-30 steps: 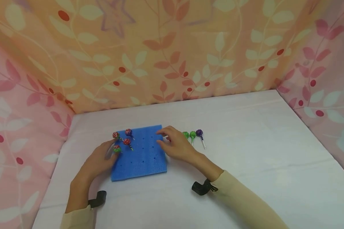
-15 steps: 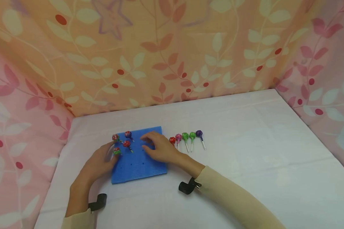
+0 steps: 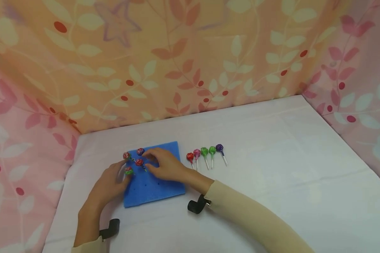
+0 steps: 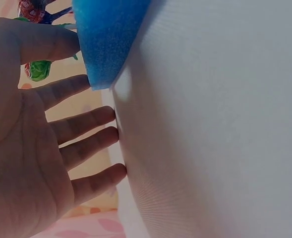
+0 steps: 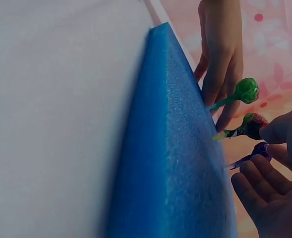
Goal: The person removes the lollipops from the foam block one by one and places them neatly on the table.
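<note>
A blue foam board [image 3: 164, 188] with small holes lies on the white table, several wrapped lollipops standing in its left part. My left hand [image 3: 109, 182] is at the board's left edge, fingers fairly straight, the thumb touching the foam beside a red-and-green lollipop [image 3: 128, 171]. My right hand [image 3: 166, 165] hovers over the board with thumb and index finger apart. Its fingertips are close to a red lollipop [image 3: 139, 162] and a dark purple-and-red lollipop [image 3: 140, 151]; contact cannot be told. In the right wrist view, a green lollipop [image 5: 247, 90] sticks out of the foam near the left hand.
Right of the board, a row of lollipops lies on the table: a red one [image 3: 190, 156], a pink one [image 3: 197, 153], green ones [image 3: 204, 151] and a purple one [image 3: 220, 148]. Patterned curtains [image 3: 190, 52] border the table's back and sides.
My right hand has moved left from the board's right edge to the lollipops standing in the board, uncovering the row on the table. The left hand has stayed at the board's left edge.
</note>
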Demonstrator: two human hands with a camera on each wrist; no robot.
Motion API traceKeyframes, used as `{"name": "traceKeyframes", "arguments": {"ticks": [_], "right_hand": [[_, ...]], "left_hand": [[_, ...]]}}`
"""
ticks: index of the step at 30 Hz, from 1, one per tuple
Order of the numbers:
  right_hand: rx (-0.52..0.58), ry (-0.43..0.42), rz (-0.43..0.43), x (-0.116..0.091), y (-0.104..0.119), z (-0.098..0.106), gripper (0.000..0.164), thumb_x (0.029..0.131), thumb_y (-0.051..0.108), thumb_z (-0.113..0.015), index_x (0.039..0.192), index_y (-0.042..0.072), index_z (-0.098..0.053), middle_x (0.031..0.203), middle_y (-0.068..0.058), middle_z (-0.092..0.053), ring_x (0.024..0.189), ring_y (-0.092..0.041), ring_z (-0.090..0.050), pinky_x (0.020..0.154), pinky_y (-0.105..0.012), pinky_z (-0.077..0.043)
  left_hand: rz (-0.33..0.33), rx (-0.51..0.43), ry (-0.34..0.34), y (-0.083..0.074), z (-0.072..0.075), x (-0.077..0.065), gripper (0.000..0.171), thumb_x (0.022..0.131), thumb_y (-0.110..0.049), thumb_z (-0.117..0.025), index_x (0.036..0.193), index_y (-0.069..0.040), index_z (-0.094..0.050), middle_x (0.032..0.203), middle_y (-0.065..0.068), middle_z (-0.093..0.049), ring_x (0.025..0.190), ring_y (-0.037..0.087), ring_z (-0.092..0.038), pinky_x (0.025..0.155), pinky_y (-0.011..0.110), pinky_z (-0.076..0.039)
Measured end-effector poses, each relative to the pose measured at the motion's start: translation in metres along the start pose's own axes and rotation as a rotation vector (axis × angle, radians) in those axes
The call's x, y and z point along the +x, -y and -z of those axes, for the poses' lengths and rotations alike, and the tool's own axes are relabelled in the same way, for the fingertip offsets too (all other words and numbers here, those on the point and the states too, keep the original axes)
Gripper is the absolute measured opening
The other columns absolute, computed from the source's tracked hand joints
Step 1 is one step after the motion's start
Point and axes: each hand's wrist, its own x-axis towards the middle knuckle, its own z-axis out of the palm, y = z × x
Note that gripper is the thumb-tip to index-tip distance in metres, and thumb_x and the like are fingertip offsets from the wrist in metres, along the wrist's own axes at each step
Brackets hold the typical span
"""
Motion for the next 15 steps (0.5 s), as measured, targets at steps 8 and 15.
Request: {"name": "traceKeyframes", "arguments": {"ticks": [8, 15], "right_hand": [[0.003, 0.034, -0.011, 0.008, 0.002, -0.005, 0.041, 0.102, 0.014, -0.068, 0.142, 0.005, -0.06, 0.135, -0.009, -0.071, 0.119, -0.02, -0.071, 0.104, -0.026, -0.058], [-0.005, 0.037, 0.013, 0.014, 0.002, -0.015, 0.038, 0.102, 0.012, -0.068, 0.139, 0.007, -0.062, 0.13, -0.007, -0.073, 0.114, -0.014, -0.072, 0.098, -0.017, -0.056]], "left_hand": [[0.002, -0.014, -0.013, -0.005, -0.001, 0.002, 0.072, 0.101, -0.03, -0.064, 0.162, -0.002, -0.037, 0.162, 0.029, -0.045, 0.15, 0.055, -0.039, 0.12, 0.076, -0.034], [0.021, -0.001, -0.017, -0.007, 0.002, -0.002, 0.072, 0.101, -0.032, -0.064, 0.162, -0.002, -0.038, 0.162, 0.029, -0.045, 0.15, 0.055, -0.04, 0.119, 0.076, -0.035]]}}
